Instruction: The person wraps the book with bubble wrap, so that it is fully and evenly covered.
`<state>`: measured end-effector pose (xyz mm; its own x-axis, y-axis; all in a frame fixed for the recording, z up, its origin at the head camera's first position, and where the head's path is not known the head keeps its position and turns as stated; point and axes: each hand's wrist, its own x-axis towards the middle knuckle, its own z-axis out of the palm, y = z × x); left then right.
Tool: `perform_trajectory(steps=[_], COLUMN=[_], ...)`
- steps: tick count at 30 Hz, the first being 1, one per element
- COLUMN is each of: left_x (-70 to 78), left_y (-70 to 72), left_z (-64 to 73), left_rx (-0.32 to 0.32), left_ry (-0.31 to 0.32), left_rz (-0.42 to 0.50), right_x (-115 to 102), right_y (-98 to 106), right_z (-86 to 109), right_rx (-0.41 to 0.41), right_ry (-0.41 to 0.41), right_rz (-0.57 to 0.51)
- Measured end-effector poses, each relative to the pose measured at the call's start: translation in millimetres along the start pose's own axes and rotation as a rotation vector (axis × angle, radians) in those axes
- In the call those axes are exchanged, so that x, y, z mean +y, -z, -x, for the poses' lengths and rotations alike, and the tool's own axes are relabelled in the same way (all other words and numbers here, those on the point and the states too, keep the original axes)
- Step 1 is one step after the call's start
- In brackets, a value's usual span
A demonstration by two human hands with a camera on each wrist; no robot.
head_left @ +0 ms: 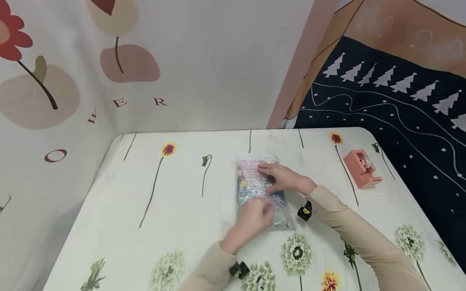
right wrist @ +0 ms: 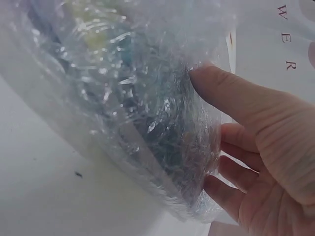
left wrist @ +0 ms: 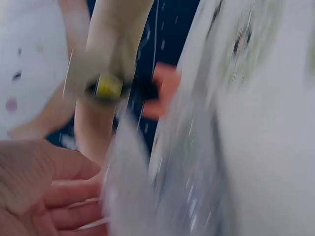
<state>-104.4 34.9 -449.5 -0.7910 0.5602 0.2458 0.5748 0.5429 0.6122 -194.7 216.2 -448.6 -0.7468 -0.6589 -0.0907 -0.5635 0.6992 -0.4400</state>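
Observation:
A flat, book-like item with a colourful printed cover lies inside clear bubble wrap (head_left: 251, 190) on the table. Over its upper right part, my right hand (head_left: 285, 178) grips the wrapped package; the right wrist view shows the thumb on the bubble wrap (right wrist: 147, 118) and the other fingertips along its edge. My left hand (head_left: 255, 214) is at the package's lower part with its fingers curled. In the blurred left wrist view its thumb and fingertips meet at a raised flap of bubble wrap (left wrist: 128, 182).
A pink tape dispenser (head_left: 362, 169) with a roll stands at the table's right side. The flower-print tablecloth (head_left: 189, 218) covers the table. A pale printed curtain (head_left: 218, 64) hangs behind, and a dark cloth with white trees (head_left: 382, 97) hangs at the right.

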Motion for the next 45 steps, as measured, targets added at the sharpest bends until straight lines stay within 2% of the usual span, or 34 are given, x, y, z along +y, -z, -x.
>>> perform_trajectory(steps=[3, 5, 9, 11, 20, 29, 41, 45], left_x=[-19.7, -30.9, -44.7, -47.3, -44.4, -41.9, -39.0, -39.8], left_y=[12.6, 14.9, 11.9, 8.6, -2.9, -9.2, -19.6, -21.2], left_z=[-10.3, -16.2, -21.7, -22.6, -25.1, -27.6, -26.0, -25.7], left_rx=[0.050, 0.023, -0.072, -0.091, -0.104, -0.118, -0.043, -0.039], left_ry=[0.107, 0.147, 0.142, 0.138, 0.164, 0.221, 0.236, 0.230], left_rz=[-0.063, -0.130, -0.184, -0.196, -0.301, -0.319, -0.377, -0.373], right_x=[0.2, -0.1, 0.6, 0.7, 3.2, 3.0, 3.7, 7.7], right_y=[0.3, 0.8, 0.6, 0.8, 1.5, 1.7, 0.7, -1.0], right_z=[-0.7, -0.8, -1.7, -2.1, -0.5, 1.0, 1.8, 4.1], right_rx=[-0.001, -0.007, -0.018, -0.014, -0.017, -0.015, -0.006, 0.036], right_ry=[-0.001, -0.005, -0.003, 0.006, 0.014, 0.001, 0.004, 0.029], right_rz=[0.001, 0.002, -0.012, -0.014, -0.032, -0.075, -0.097, -0.142])
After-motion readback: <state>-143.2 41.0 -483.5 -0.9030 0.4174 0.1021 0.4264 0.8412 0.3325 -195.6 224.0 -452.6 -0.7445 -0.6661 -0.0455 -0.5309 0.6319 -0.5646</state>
